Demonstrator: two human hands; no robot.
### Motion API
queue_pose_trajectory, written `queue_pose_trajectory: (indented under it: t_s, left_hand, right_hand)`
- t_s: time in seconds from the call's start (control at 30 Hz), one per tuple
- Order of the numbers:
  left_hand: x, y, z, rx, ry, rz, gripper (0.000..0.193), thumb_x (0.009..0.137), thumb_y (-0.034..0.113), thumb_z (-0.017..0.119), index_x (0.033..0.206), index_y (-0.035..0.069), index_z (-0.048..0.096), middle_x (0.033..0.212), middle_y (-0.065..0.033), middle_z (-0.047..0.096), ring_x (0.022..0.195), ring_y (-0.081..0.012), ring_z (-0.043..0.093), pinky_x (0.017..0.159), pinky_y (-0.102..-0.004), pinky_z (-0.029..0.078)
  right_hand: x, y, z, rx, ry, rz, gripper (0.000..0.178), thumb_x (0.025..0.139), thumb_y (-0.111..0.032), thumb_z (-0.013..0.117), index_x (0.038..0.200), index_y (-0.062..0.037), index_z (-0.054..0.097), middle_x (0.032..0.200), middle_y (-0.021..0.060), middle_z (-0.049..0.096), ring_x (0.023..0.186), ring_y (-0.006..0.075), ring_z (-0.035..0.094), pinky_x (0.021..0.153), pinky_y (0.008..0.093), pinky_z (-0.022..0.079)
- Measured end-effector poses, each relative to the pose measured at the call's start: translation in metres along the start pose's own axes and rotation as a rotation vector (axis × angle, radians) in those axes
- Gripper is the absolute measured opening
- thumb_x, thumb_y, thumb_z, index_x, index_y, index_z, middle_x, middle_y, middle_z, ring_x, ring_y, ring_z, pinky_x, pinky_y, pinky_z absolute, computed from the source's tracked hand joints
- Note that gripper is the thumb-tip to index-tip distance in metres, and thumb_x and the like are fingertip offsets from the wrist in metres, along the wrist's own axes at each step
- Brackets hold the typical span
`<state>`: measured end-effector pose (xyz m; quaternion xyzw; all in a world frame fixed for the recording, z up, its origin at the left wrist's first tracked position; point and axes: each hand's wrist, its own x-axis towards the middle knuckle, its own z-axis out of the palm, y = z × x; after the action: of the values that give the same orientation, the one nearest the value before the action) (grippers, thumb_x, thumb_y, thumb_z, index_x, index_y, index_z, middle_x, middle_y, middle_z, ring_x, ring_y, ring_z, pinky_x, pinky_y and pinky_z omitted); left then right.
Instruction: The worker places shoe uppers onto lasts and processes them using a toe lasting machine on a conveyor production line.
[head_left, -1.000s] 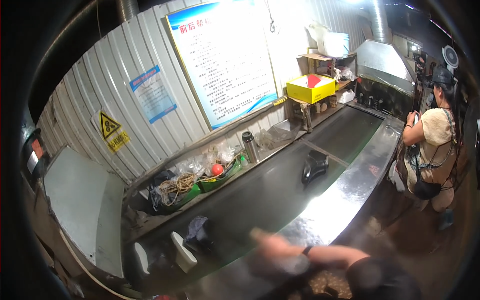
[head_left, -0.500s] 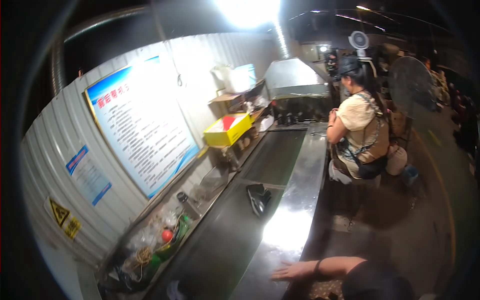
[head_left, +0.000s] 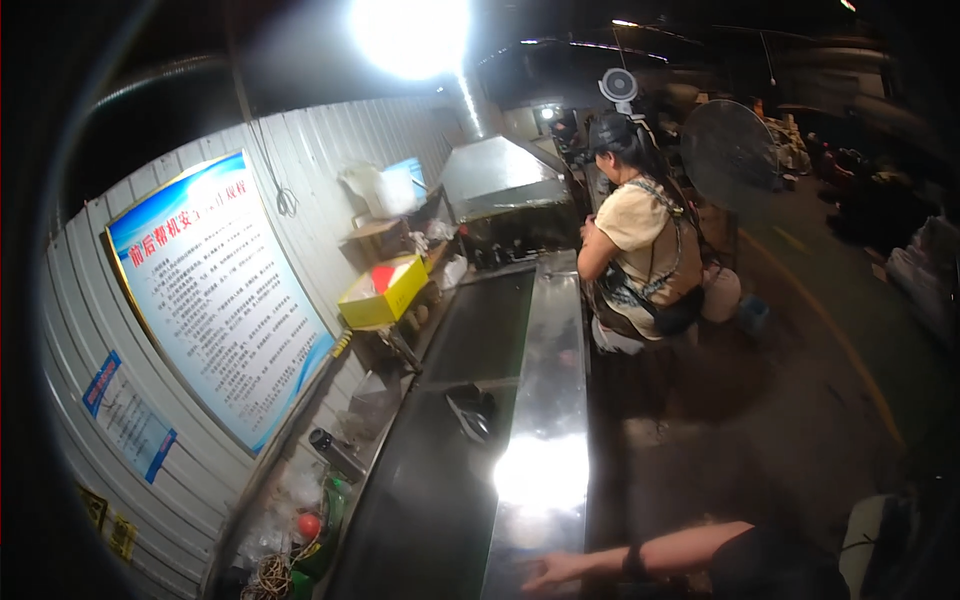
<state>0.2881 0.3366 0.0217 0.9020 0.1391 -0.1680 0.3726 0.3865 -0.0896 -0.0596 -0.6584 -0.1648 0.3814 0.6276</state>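
Right hand loosely open, fingers part-extended, nothing visible in it, at near end of shiny metal table; contact unclear. Left hand out of view, state cannot be told. Black shoe-shaped piece lies on dark belt. Corrugated wall, poster at left; metal hood beyond; co-worker stands right.

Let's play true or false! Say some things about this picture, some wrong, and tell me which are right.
1. One hand has a dark band at its wrist. True.
2. That hand holds the black item. False: the black item lies on the dark belt, away from the hand.
3. The open box is blue. False: the open box is yellow.
4. The round thing is red. True.
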Motion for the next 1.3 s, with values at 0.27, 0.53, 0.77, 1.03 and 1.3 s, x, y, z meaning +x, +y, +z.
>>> queue_pose_trajectory:
  t_s: [0.27,0.53,0.77,1.03,1.3]
  left_hand:
    - [-0.053,-0.115,0.068,0.715,0.99,-0.491,0.101,0.081,0.046,0.077,0.15,-0.006,0.025,0.152,-0.0341,0.028,0.132,-0.05,0.04,0.103,-0.061,0.036]
    - [-0.098,-0.137,0.115,-0.054,0.903,-1.142,0.117,0.065,0.06,0.079,0.158,0.019,0.022,0.15,-0.0289,0.034,0.138,-0.0406,0.037,0.104,-0.0569,0.038]
    - [-0.163,-0.062,0.109,0.205,0.945,-0.427,0.079,0.075,0.034,0.081,0.14,0.003,0.049,0.129,-0.0239,0.06,0.114,-0.0354,0.06,0.099,-0.0449,0.047]
    - [-0.153,0.084,0.167,0.596,0.904,0.086,0.054,0.052,0.024,0.076,0.105,0.016,0.067,0.14,-0.0206,0.037,0.13,-0.0403,0.032,0.103,-0.0561,0.028]
    - [-0.125,0.154,0.283,0.713,0.843,0.5,0.042,0.072,0.036,0.074,0.112,0.025,0.066,0.131,-0.007,0.046,0.127,-0.0256,0.037,0.104,-0.0482,0.026]
  right_hand:
    - [-0.004,0.019,0.015,0.751,0.138,0.468,0.096,0.087,-0.015,0.078,0.159,-0.0171,0.014,0.096,-0.0012,0.061,0.063,0.0074,0.053,0.052,0.0237,0.042]
    - [-0.049,-0.003,-0.013,1.0,-0.018,0.493,0.1,0.088,0.0,0.072,0.159,-0.0252,0.007,0.122,0.0008,0.051,0.073,0.0073,0.058,0.106,0.0611,0.045]
    - [-0.06,-0.019,-0.031,0.92,0.031,0.463,0.094,0.091,0.0,0.068,0.159,-0.0222,0.006,0.148,0.0092,0.031,0.096,0.0124,0.06,0.11,0.067,0.038]
    - [-0.044,-0.016,-0.04,0.674,0.139,0.302,0.039,0.101,-0.033,0.054,0.133,-0.0098,0.053,0.12,0.0087,0.064,0.111,0.0281,0.059,0.084,0.0521,0.054]
    - [-0.058,-0.023,-0.062,0.823,0.146,0.413,0.036,0.096,-0.045,0.06,0.112,-0.0128,0.064,0.104,0.0053,0.07,0.093,0.0231,0.067,0.072,0.0401,0.054]
